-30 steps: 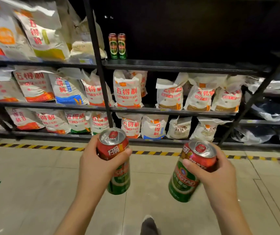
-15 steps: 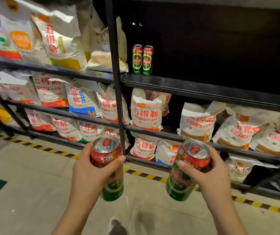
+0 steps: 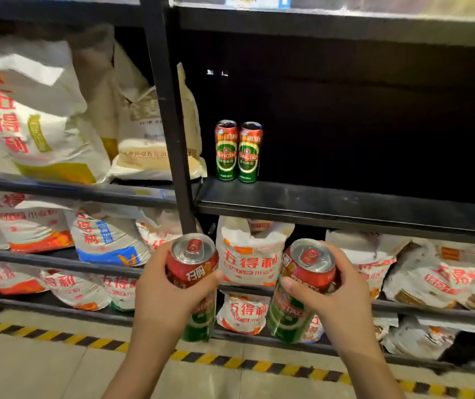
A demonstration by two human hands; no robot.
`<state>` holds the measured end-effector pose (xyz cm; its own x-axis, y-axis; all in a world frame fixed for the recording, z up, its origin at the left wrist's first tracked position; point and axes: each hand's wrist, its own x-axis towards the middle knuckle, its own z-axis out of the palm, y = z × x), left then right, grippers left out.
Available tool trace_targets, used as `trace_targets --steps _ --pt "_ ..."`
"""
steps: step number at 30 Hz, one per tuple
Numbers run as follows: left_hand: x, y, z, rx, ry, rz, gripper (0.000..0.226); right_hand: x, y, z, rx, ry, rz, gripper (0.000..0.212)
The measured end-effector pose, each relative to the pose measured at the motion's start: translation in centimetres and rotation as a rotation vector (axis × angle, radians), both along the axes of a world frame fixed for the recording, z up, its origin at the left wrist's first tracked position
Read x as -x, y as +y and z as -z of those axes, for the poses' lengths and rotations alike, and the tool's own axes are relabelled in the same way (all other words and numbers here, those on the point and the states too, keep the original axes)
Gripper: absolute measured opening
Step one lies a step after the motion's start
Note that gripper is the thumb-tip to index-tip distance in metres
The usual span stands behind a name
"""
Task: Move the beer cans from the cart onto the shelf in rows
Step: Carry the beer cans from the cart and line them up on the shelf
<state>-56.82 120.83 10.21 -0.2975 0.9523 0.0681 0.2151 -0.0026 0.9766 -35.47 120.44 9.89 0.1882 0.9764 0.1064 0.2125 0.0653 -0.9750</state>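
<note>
Spanning mid-frame, black shelf (image 3: 345, 201) is carrying two upright cans (image 3: 238, 151) touching, upper centre. Left hand (image 3: 163, 295) is gripping one beer can (image 3: 193, 272) at lower centre; right hand (image 3: 337, 300) is gripping another can (image 3: 302, 283) beside it.

left hand (image 3: 167, 295) gripping beer can (image 3: 194, 272), right hand (image 3: 337, 300) another can (image 3: 302, 286)

The left hand (image 3: 170, 295) covers the middle of its can (image 3: 194, 272), the right hand (image 3: 337, 300) hides the far side of the other can (image 3: 302, 289), both forearms run off the bottom edge, and the bags (image 3: 29, 125) at far left are blurred.
</note>
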Motion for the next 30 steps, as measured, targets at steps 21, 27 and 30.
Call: trace_targets --steps 21,27,30 --pt "-2.8 24.6 -0.7 -0.161 0.031 -0.040 0.054 1.4 25.7 -1.1 -0.172 -0.066 -0.062 0.060" --pt "-3.3 28.1 0.5 -0.151 -0.010 -0.106 0.056 2.6 29.2 -0.3 -0.209 -0.028 -0.058 0.058" --pt "-3.3 29.5 1.1 -0.132 -0.009 -0.159 0.060 3.2 30.4 0.3 -0.196 -0.030 -0.046 0.058"
